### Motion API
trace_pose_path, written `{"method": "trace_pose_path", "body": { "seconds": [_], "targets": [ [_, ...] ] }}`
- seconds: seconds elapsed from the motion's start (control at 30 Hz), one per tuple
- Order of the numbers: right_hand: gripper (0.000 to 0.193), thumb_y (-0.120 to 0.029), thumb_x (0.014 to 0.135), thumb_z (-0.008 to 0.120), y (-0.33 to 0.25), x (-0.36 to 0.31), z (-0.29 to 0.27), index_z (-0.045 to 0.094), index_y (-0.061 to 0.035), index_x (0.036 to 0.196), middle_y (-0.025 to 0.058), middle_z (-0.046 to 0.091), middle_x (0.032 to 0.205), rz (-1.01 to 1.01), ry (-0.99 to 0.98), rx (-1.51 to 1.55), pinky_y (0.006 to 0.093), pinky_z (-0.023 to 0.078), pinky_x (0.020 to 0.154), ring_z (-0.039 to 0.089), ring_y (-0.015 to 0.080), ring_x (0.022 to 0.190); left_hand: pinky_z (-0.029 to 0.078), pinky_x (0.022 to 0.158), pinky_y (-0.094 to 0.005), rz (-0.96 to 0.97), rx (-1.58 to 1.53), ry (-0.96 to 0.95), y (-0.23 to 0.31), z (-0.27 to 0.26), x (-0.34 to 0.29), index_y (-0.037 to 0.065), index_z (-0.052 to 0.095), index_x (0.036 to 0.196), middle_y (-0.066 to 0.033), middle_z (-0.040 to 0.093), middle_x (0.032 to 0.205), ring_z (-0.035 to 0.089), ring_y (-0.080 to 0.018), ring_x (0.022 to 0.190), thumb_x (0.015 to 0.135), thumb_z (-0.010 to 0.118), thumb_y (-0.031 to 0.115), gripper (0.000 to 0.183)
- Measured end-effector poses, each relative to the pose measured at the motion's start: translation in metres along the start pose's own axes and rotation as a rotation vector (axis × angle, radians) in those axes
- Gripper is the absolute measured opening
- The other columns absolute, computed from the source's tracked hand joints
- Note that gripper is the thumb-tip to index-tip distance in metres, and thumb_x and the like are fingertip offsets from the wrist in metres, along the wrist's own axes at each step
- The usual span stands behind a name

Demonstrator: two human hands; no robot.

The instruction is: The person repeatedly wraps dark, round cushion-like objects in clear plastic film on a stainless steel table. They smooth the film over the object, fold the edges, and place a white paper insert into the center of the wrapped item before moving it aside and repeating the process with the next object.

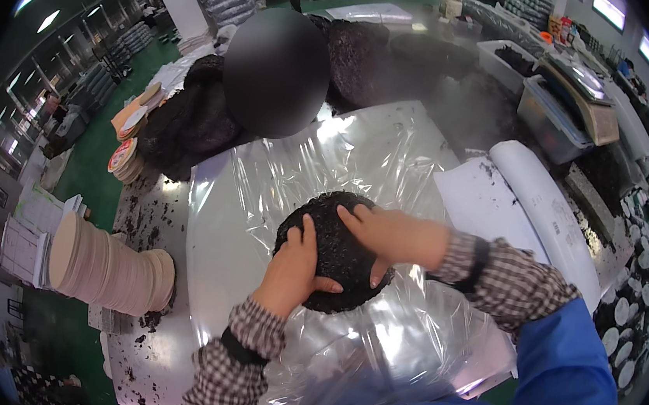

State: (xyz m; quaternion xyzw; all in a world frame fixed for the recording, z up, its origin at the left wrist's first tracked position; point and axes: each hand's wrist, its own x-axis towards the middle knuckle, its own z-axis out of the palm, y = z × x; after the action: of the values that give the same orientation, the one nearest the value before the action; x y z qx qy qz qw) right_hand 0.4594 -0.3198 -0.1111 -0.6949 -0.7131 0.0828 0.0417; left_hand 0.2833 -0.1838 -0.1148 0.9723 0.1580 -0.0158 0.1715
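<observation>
A round, flat black cake of crumpled, rough-textured material [334, 239] lies on clear plastic film [255, 196] in front of me. My left hand [292, 271] rests on its left side, fingers pointing away from me and thumb stretched across the near part. On the upper right of the cake lies my right hand [399, 239], its fingers toward the middle and its thumb spread down toward the near edge. Both hands are open and press flat on the cake. What the black material is, I cannot make out.
A stack of round pale discs [104, 263] leans at the left, near black crumbs on the table. Dark heaps [191, 123] lie beyond the film, partly behind a blurred oval. At the right are a white roll [547, 204], a plastic bin [551, 119] and many small wrapped bundles [627, 310].
</observation>
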Motion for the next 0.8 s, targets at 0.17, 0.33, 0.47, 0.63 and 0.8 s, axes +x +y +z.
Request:
{"method": "trace_pose_path", "body": {
  "seconds": [0.17, 0.33, 0.47, 0.63, 0.8],
  "targets": [
    [0.109, -0.039, 0.055, 0.086, -0.008, 0.055, 0.089, 0.036, 0.0198, 0.132, 0.0231, 0.057, 0.107, 0.197, 0.061, -0.264, 0.0379, 0.053, 0.077, 0.059, 0.0328, 0.097, 0.054, 0.085, -0.0421, -0.117, 0.254, -0.144, -0.039, 0.079, 0.054, -0.009, 0.015, 0.146, -0.0248, 0.046, 0.123, 0.061, -0.0405, 0.103, 0.057, 0.091, 0.029, 0.123],
    [0.087, -0.034, 0.064, 0.084, 0.02, 0.052, 0.087, 0.045, 0.013, 0.127, 0.0229, 0.06, 0.106, 0.182, -0.058, -0.091, 0.0383, 0.055, 0.075, 0.065, 0.0365, 0.088, 0.056, 0.079, -0.0415, -0.026, 0.234, -0.216, -0.028, 0.067, 0.068, -0.009, 0.025, 0.142, -0.0225, 0.049, 0.122, 0.064, -0.0376, 0.097, 0.064, 0.087, 0.022, 0.104],
    [0.06, -0.031, 0.076, 0.077, 0.017, 0.054, 0.043, 0.057, -0.0103, 0.129, 0.0135, 0.059, 0.124, -0.185, -0.103, 0.3, 0.0399, 0.048, 0.092, 0.06, 0.0337, 0.108, 0.054, 0.078, -0.0444, 0.002, 0.1, -0.147, -0.021, 0.059, 0.022, 0.002, 0.054, 0.12, -0.0229, 0.06, 0.113, 0.065, -0.037, 0.097, 0.075, 0.08, 0.024, 0.057],
    [0.038, -0.025, 0.086, 0.065, 0.127, -0.018, 0.019, 0.063, -0.0107, 0.121, 0.0108, 0.064, 0.12, 0.328, 0.017, -0.009, 0.0439, 0.04, 0.103, 0.055, 0.0275, 0.118, 0.052, 0.085, -0.0355, -0.31, -0.832, 0.833, -0.05, 0.015, -0.008, -0.001, 0.062, 0.113, -0.016, 0.067, 0.113, 0.066, -0.0227, 0.1, 0.092, 0.063, 0.028, 0.036],
    [0.056, -0.029, 0.076, 0.075, -0.014, 0.061, -0.016, 0.058, -0.0153, 0.127, 0.0118, 0.053, 0.133, -0.02, -0.267, 0.08, 0.0556, 0.042, 0.1, 0.049, 0.0339, 0.125, 0.05, 0.086, -0.0388, -0.472, -0.7, 0.503, -0.099, 0.009, 0.038, 0.0, 0.056, 0.114, -0.017, 0.064, 0.114, 0.064, -0.0264, 0.1, 0.087, 0.069, 0.031, 0.044]
  ]
}}
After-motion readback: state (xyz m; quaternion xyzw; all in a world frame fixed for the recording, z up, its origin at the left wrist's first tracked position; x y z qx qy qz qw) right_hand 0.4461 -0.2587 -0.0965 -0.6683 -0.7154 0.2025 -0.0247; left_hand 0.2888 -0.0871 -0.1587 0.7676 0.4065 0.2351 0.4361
